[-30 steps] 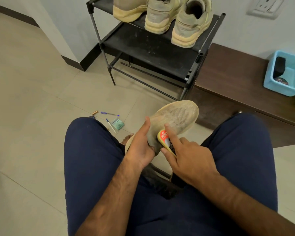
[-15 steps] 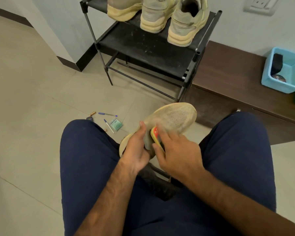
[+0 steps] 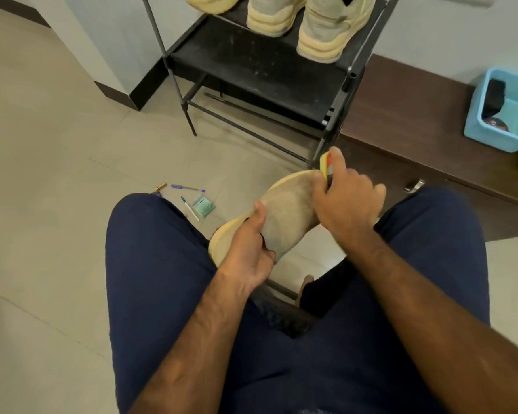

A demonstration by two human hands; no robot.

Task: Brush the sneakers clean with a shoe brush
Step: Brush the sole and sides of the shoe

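A dirty beige sneaker [image 3: 287, 216] is held between my knees, toe pointing up and to the right. My left hand [image 3: 248, 252] grips its heel end. My right hand [image 3: 346, 198] is closed on a yellow shoe brush [image 3: 326, 167] with a red label, pressed against the toe tip. Most of the brush is hidden under my fingers. Three more beige sneakers [image 3: 329, 28] stand on the top shelf of a black shoe rack [image 3: 260, 67] straight ahead.
Two pens [image 3: 188, 188], a small green packet [image 3: 204, 205] and a small gold piece lie on the tiled floor left of my knee. A brown low bench [image 3: 410, 115] at right carries a light blue tub [image 3: 476, 121] with dark items and a green container.
My right hand has swept the brush from the middle of the sneaker up to its toe tip. My left hand keeps its hold on the heel end.
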